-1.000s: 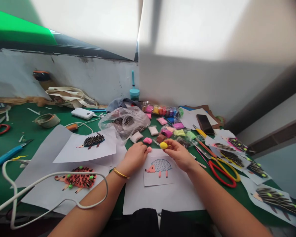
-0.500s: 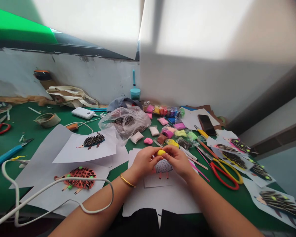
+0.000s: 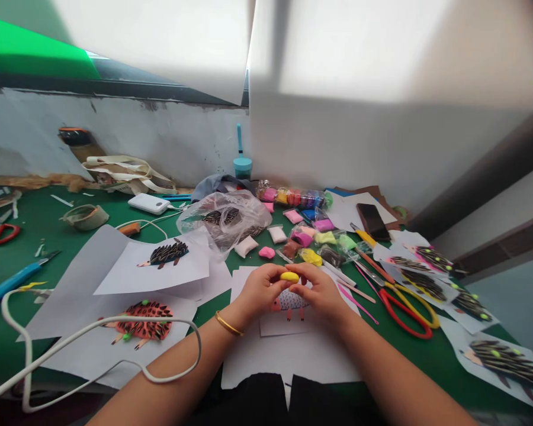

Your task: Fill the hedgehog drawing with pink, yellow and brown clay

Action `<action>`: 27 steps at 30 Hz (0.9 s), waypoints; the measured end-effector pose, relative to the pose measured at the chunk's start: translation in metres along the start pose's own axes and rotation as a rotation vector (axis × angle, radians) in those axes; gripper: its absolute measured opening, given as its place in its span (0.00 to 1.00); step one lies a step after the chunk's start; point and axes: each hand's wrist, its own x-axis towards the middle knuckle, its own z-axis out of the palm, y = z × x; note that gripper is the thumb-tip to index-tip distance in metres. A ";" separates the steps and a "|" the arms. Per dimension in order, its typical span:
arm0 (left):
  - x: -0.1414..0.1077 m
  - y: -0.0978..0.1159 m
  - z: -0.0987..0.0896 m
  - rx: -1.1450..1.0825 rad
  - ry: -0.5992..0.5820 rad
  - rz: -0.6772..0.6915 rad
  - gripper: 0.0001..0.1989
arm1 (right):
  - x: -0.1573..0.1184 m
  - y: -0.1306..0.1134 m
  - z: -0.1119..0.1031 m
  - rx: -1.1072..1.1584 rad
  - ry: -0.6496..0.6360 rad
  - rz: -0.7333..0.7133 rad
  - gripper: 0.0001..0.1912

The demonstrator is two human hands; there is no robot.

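Observation:
A small lump of yellow modelling clay (image 3: 289,277) is pinched between the fingertips of my left hand (image 3: 264,291) and my right hand (image 3: 316,294). It looks smooth, flattened and oval. Below the hands lies a sheet with a hedgehog picture (image 3: 292,299), its scaly body and pink legs partly covered by my fingers. That sheet rests on larger white paper (image 3: 288,361). Just beyond my fingers sits an opened packet of yellow clay (image 3: 311,257), with a loose pink lump (image 3: 266,252) to its left.
Scissors (image 3: 408,310), a phone (image 3: 373,222) and finished seed hedgehogs (image 3: 500,358) lie at right. Clay packets (image 3: 324,225) and a plastic bag of seeds (image 3: 224,219) stand behind. A white cable (image 3: 115,324) loops over the left side near a blue utility knife (image 3: 15,281).
The yellow clay has gone from a rounder lump to a flatter, longer oval between my fingertips. My right hand has shifted slightly, and more of the hedgehog picture shows.

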 end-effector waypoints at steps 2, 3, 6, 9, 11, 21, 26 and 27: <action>-0.001 -0.001 0.001 0.048 0.005 0.045 0.09 | 0.000 0.001 -0.001 0.015 0.006 0.023 0.24; -0.001 -0.001 0.001 0.074 0.003 0.062 0.09 | -0.001 0.001 -0.001 0.022 0.011 0.036 0.23; -0.001 -0.001 0.001 0.145 -0.004 0.103 0.09 | -0.002 0.002 -0.001 0.042 0.028 0.063 0.21; -0.002 0.000 0.000 0.200 -0.005 0.137 0.09 | -0.003 0.001 0.001 0.032 0.055 0.068 0.18; -0.002 0.000 -0.001 0.238 0.014 0.156 0.09 | -0.003 0.000 0.002 0.009 0.076 0.066 0.15; 0.002 -0.001 -0.005 0.153 0.095 0.019 0.06 | -0.002 0.003 0.000 0.016 0.188 0.120 0.13; 0.006 -0.004 -0.007 -0.057 0.070 -0.071 0.09 | 0.000 0.013 -0.001 0.227 0.143 0.214 0.19; 0.006 -0.005 -0.007 -0.096 0.059 -0.081 0.10 | -0.001 0.013 -0.001 0.255 0.108 0.198 0.22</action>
